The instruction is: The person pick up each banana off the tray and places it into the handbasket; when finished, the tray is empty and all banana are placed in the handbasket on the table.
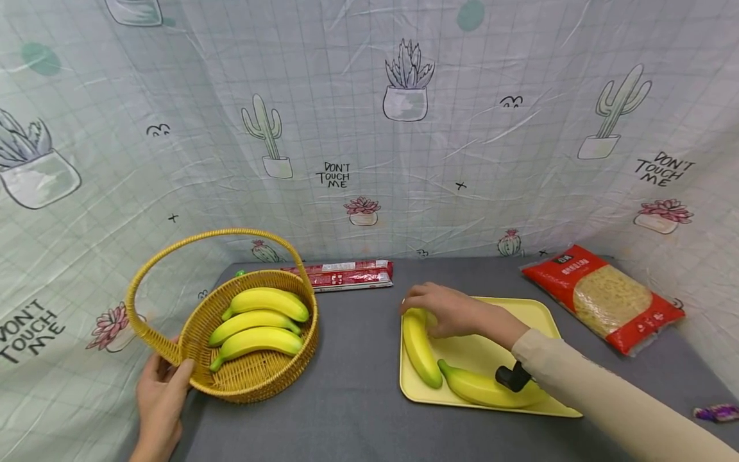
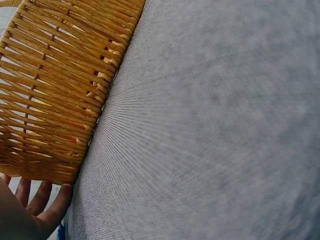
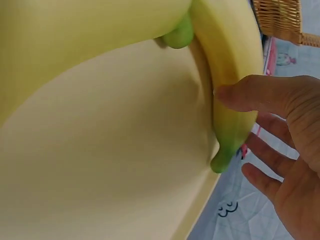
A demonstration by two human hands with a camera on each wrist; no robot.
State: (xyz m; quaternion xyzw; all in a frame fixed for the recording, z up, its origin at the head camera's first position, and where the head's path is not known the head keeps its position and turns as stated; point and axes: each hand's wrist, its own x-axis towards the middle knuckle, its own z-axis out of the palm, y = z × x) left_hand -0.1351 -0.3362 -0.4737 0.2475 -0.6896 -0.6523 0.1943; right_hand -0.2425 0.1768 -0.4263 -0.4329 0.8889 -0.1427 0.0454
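Observation:
At the left, a yellow wicker basket (image 1: 254, 393) with a tall arched handle holds three bananas (image 1: 260, 321) lying side by side. My left hand (image 1: 164, 391) grips its left rim near the foot of the handle, thumb on the rim; in the left wrist view fingers (image 2: 37, 200) lie against the woven outside. Over the pale yellow tray (image 1: 496, 350), my right hand (image 1: 444, 308) holds a banana (image 1: 420, 350) by its far end, along the tray's left side. The right wrist view shows the thumb (image 3: 235, 96) on one side of that banana and other fingers beyond it. Another banana (image 1: 485, 388) lies along the tray's near edge.
Red packets (image 1: 349, 277) lie behind the basket. A red bag of yellowish food (image 1: 606, 298) rests to the right of the tray, and a small purple item (image 1: 716, 412) sits at the far right. A printed curtain (image 1: 369, 128) hangs behind the grey table (image 1: 346, 410).

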